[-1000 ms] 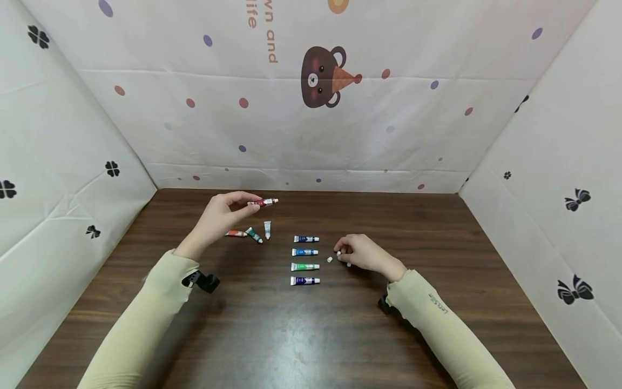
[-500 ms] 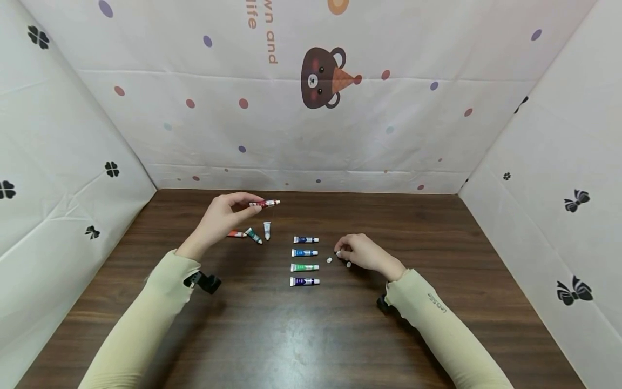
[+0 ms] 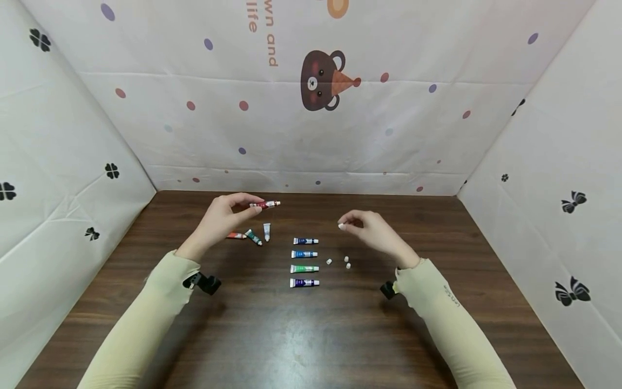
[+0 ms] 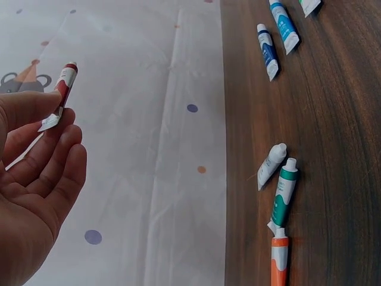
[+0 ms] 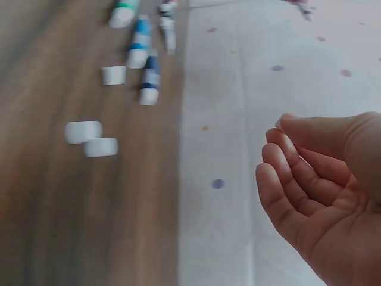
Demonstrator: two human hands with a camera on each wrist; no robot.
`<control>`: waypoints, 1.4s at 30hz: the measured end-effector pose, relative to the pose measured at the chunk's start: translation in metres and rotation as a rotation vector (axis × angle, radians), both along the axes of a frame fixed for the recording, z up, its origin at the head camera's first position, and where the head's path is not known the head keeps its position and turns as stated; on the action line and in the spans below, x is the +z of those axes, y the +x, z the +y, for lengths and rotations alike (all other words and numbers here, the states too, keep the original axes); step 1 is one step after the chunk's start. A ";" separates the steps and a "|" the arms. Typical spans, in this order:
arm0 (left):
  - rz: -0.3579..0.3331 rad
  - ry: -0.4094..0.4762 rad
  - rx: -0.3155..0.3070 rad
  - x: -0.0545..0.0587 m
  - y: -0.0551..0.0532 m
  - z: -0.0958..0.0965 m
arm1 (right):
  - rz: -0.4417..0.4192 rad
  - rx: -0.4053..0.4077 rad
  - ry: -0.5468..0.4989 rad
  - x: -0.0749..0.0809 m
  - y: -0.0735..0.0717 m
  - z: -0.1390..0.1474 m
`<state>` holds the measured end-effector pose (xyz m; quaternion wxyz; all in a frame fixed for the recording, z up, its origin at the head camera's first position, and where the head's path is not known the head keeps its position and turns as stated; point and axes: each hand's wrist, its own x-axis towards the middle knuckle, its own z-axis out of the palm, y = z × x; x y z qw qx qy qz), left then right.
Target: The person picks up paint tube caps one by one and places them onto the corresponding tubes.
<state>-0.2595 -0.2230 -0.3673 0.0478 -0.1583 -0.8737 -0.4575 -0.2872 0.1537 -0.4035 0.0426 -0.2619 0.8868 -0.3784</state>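
Observation:
My left hand [image 3: 221, 216] pinches a dark red paint tube [image 3: 265, 205] between thumb and fingers, raised above the back left of the table. In the left wrist view the red tube's narrow end points up and its flat crimped end down. My right hand [image 3: 373, 231] is raised over the table right of centre, pinching a small white cap [image 3: 341, 226] between thumb and forefinger. Most of that cap is hidden by the fingertips in the right wrist view. Below this hand, three white caps [image 3: 329, 261] lie on the wood.
Several tubes lie in a column mid-table: dark blue [image 3: 305, 241], blue [image 3: 304, 254], green [image 3: 304, 269] and violet [image 3: 304, 283]. Under my left hand are a white tube [image 3: 266, 232], a dark green tube [image 4: 284, 193] and an orange tube [image 4: 279, 259]. Printed cloth walls [image 3: 272, 129] surround the table.
My right hand has lifted from among the caps and moved up and away from me, carrying one white cap. The left hand with the red tube stays nearly still.

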 end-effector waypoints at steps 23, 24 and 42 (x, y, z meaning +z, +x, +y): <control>0.084 0.000 -0.143 0.005 0.016 0.040 | -0.042 -0.122 -0.370 0.029 0.024 -0.041; 0.090 -0.001 -0.146 0.005 0.017 0.043 | -0.044 -0.119 -0.379 0.030 0.026 -0.043; 0.196 -0.035 -0.187 0.013 0.029 0.070 | -0.056 -0.073 -0.511 0.026 0.043 -0.055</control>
